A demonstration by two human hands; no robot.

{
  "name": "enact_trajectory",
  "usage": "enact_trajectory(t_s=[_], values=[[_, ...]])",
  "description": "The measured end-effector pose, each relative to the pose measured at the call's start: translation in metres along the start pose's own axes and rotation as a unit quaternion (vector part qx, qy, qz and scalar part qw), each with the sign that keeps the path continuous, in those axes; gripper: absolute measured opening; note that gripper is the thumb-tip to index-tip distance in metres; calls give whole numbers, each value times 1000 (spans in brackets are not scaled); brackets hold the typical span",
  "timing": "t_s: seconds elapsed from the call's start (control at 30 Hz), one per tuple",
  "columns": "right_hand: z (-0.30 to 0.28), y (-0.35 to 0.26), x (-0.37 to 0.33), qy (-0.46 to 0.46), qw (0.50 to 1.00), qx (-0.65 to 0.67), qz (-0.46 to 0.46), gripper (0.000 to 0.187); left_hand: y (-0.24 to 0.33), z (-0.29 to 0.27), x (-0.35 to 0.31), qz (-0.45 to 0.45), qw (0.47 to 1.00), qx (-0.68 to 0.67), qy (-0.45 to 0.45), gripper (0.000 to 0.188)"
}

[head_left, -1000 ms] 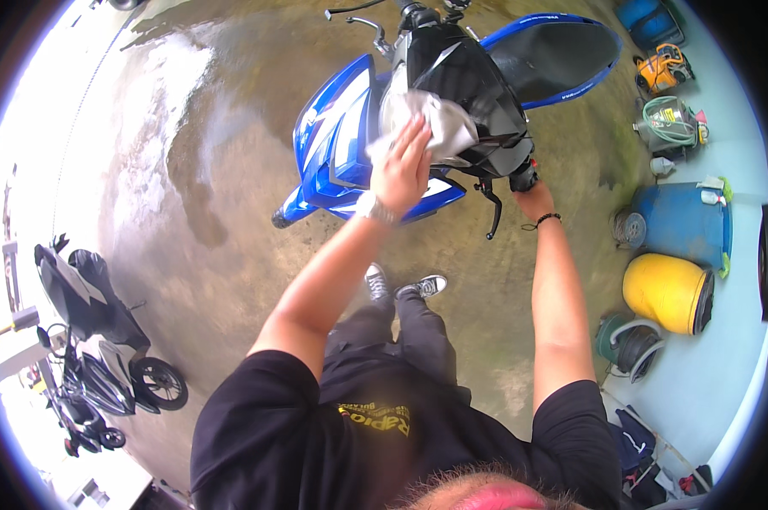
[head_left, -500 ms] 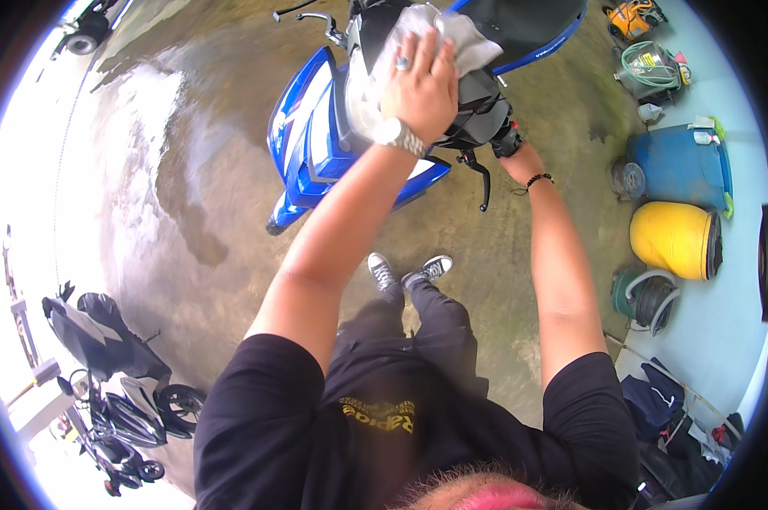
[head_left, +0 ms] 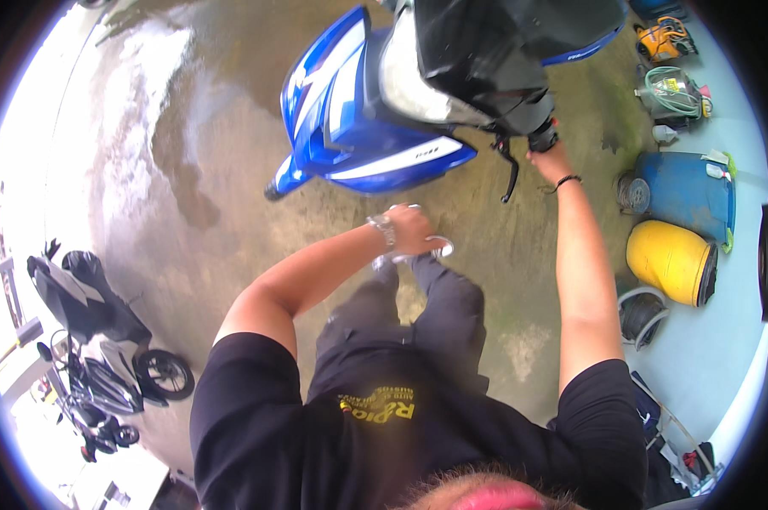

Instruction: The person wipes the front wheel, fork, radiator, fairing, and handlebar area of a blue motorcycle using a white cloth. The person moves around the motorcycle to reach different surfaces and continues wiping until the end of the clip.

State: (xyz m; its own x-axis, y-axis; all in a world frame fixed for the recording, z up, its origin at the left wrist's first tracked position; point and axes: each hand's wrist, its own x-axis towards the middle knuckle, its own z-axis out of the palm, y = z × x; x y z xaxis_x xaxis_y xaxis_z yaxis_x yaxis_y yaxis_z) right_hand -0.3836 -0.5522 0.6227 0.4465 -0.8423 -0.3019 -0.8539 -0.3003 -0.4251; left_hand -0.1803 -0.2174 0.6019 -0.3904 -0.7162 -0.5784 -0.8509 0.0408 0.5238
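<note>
A blue, white and black scooter (head_left: pixel 358 119) stands in front of me, its glossy dark front cover and clear headlight nearest the top of the view. My right hand (head_left: pixel 551 161) is wrapped around the black handlebar grip (head_left: pixel 543 136) on the scooter's right side. Just left of that hand a black brake lever (head_left: pixel 512 174) sticks out, apart from the fingers. Away from the scooter, my left hand (head_left: pixel 413 230) hangs over my shoes, blurred, with its fingers curled under. A whitish edge shows beside it, but what the hand holds is hidden.
Along the right wall stand a blue drum (head_left: pixel 686 197), a yellow drum (head_left: pixel 669 262), a coiled hose (head_left: pixel 641 320) and an orange machine (head_left: pixel 661 38). Parked motorbikes (head_left: pixel 116 361) are at the lower left. The concrete floor (head_left: pixel 222 246) has wet patches.
My left hand has left the scooter's front and come down toward me. The white cloth no longer shows on the scooter. My right hand stays on the grip. The view has shifted.
</note>
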Motion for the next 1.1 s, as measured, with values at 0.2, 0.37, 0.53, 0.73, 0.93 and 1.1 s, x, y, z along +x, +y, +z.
enact_trajectory(t_s=[0.2, 0.37, 0.53, 0.73, 0.93, 1.1], values=[[-1, 10, -2, -37, 996, 84, -13, 25, -22, 184, 11, -283, 925, -254, 3, 48], [-10, 2, -9, -47, 990, 124, -42, 27, -15, 210, 41, -472, 778, -391, 139, 49], [-13, -8, -14, -36, 996, 76, -39, 26, -42, 215, 45, -523, 768, -362, 79, 40], [-14, -9, -15, -52, 995, 80, -39, 27, -44, 216, 37, -431, 842, -318, -58, 76], [-13, -3, -13, -41, 992, 113, -38, 22, -31, 204, 42, -385, 878, -278, -62, 46], [-12, 0, -8, -52, 995, 84, -33, 18, -14, 191, 46, -371, 872, -319, 18, 51]])
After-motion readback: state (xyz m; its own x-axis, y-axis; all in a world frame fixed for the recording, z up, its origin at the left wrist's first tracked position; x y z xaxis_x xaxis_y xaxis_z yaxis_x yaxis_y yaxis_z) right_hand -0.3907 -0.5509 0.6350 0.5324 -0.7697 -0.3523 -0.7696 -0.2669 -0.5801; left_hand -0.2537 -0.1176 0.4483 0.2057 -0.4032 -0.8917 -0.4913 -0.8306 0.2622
